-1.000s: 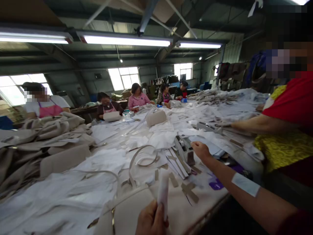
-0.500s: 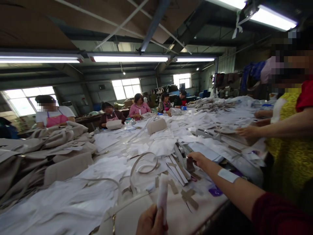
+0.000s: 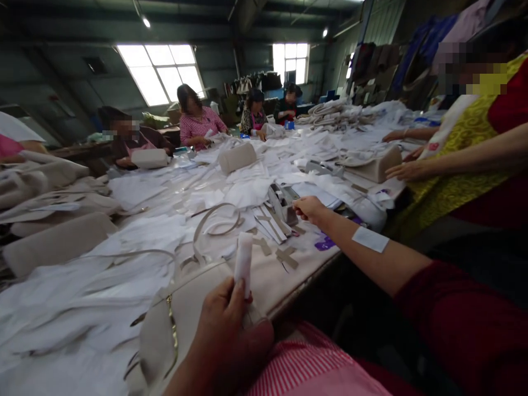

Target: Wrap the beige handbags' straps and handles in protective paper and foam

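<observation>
My left hand [image 3: 225, 324] is closed around a slim white-wrapped roll [image 3: 243, 264], which stands upright above the thumb. Just below it lies a beige handbag [image 3: 157, 324] with a gold zipper, partly covered by my left forearm. My right arm reaches forward over the table. Its hand [image 3: 309, 209] pinches at the near end of a grey tape dispenser [image 3: 282, 202], apparently on a strip of tape that is hard to see. Cut brown strips [image 3: 286, 256] lie crossed on the table between my hands. A beige strap [image 3: 202, 220] curls behind the roll.
White wrapping sheets [image 3: 107, 297] cover much of the table, with beige bags [image 3: 58, 242] piled at the left. A co-worker in a yellow apron [image 3: 454, 159] handles a beige bag [image 3: 377, 165] at the right. Several other people sit along the far side.
My view has tilted down and swung right, so more of the table edge and my striped apron shows. Both hands keep their grips, the right hand still at the dispenser.
</observation>
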A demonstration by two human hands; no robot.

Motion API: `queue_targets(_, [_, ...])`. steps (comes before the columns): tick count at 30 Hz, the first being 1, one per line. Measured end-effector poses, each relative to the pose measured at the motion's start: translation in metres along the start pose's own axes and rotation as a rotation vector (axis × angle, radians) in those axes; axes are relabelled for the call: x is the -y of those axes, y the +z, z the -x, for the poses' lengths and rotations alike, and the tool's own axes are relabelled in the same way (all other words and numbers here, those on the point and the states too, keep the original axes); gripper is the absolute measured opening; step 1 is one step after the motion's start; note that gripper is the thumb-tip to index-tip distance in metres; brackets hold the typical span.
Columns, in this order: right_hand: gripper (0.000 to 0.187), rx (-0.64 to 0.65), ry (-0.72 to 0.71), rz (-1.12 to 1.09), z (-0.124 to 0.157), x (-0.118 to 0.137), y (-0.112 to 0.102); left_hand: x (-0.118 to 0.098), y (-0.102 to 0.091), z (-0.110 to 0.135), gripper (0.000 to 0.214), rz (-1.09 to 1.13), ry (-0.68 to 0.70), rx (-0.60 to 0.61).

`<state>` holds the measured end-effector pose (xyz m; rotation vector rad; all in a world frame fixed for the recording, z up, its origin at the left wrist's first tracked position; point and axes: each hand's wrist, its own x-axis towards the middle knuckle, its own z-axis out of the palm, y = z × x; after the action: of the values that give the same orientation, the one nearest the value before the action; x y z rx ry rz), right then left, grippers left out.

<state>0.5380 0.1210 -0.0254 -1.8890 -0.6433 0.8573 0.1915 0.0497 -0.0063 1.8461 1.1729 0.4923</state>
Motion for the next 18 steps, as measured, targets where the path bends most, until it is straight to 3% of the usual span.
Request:
queue_targets(8, [0.024,0.021,0.109,-0.156,-0.002,-0.038,0.005,-0.005,0.003,0.001,0.042,-0.143,0.006,-0.015])
queue_targets(18, [0.029,-0.054,0.098,-0.023,-0.011,-0.034,0.016,-0.004,0.012,-0.005,0.03,-0.336,0.171,-0.189])
